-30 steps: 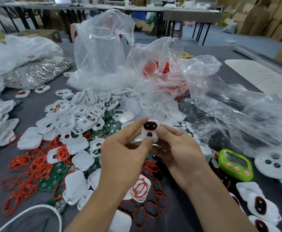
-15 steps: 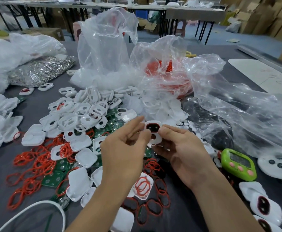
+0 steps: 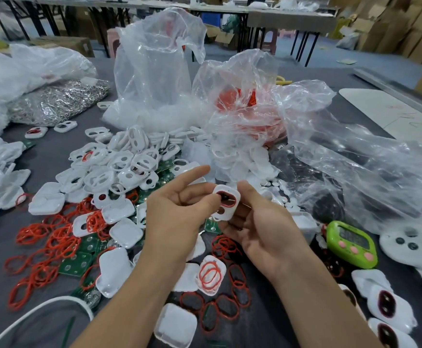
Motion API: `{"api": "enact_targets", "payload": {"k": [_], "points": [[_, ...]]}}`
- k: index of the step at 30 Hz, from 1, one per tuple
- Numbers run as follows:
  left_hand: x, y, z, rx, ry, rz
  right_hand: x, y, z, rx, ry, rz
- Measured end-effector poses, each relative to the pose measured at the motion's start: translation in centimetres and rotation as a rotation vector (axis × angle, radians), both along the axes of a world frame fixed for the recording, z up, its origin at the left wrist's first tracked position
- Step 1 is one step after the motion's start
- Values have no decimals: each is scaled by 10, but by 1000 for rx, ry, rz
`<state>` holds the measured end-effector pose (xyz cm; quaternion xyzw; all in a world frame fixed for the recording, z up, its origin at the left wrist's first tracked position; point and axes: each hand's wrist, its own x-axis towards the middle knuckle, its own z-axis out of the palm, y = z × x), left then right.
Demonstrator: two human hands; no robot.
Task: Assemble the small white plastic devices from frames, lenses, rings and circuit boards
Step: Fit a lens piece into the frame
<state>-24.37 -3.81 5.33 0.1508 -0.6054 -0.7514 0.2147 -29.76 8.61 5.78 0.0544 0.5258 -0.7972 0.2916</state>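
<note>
My left hand (image 3: 180, 214) and my right hand (image 3: 262, 227) hold one small white frame (image 3: 226, 200) between them above the table's middle. The frame has a dark lens with a red ring in its upper window and a small round hole below. My left thumb and bent fingers pinch its left edge, with the index finger stretched out. My right thumb and fingers pinch its right side and underside. A pile of white frames (image 3: 119, 167) lies to the left, red rings (image 3: 44, 244) and green circuit boards (image 3: 75, 263) below it.
White back covers (image 3: 175, 325) lie near my forearms. Clear plastic bags (image 3: 154, 79) stand behind, one holding red rings (image 3: 245, 106). A green timer (image 3: 351, 243) and a white controller (image 3: 413, 249) sit at the right, with finished devices (image 3: 388, 305) below them. A bag of metal parts (image 3: 54, 101) lies far left.
The frame has tilted and sunk a little between my hands. My left index finger has lifted off it and points outward. The camera has dipped slightly.
</note>
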Motion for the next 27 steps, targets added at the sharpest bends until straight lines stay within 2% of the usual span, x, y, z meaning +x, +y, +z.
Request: {"api": "enact_targets", "payload": {"k": [4, 6, 12, 17, 22, 27], "points": [[-2, -4, 1, 258, -79, -65, -3, 3, -1, -22, 55, -34], [-3, -6, 1, 317, -121, -79, -5, 7, 0, -28, 82, -59], [-4, -2, 0, 264, -125, -49, -1, 9, 4, 35, 295, 2], [0, 5, -3, 45, -130, -39, 5, 2, 0, 256, 572, -126], [2, 7, 0, 103, -103, -173, 4, 6, 2, 397, 667, -217], [0, 10, -4, 165, -154, -210, 3, 7, 0, 600, 768, -241]]}}
